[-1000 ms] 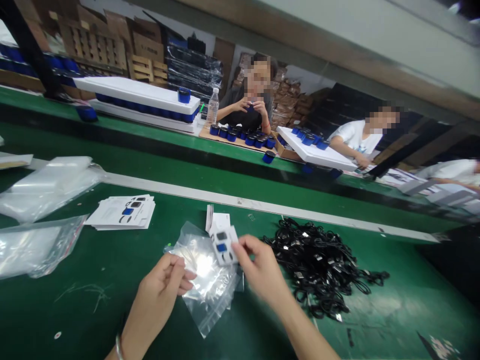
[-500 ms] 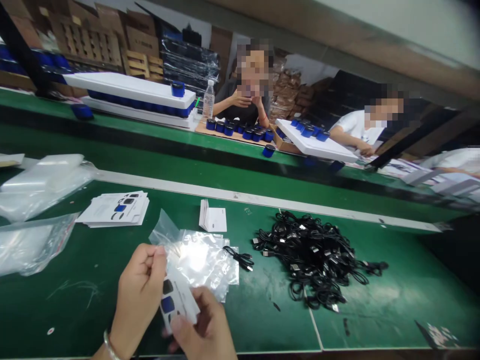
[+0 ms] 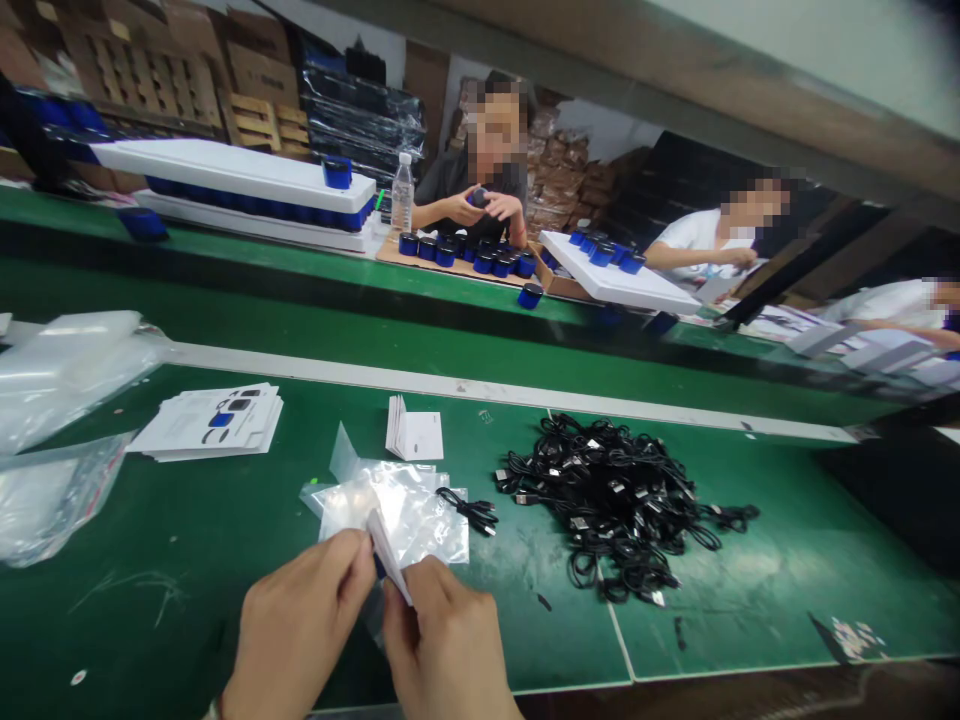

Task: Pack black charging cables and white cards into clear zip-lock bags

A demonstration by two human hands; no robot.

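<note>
My left hand (image 3: 300,620) and my right hand (image 3: 446,640) pinch a white printed card (image 3: 388,555) between them at the near edge of the green bench. The card stands nearly edge-on, so its print is mostly hidden, with a little blue showing. Just beyond my hands lies a transparent zip bag (image 3: 382,510). A small coiled black cable (image 3: 469,512) rests on the bag's right edge. To the right of my right hand sits a large heap of black coiled cables (image 3: 615,500).
A stack of printed white cards (image 3: 206,422), a small pile of white booklets (image 3: 414,435) and piled plastic bags (image 3: 60,375) lie on the bench. Beyond a white rail, co-workers (image 3: 472,190) sit behind blue-capped jars (image 3: 465,260) and white trays (image 3: 232,180).
The card has turned from showing its flat printed face to nearly edge-on. My right hand has moved right and my hands have come closer together. The bench has shifted slightly left in view.
</note>
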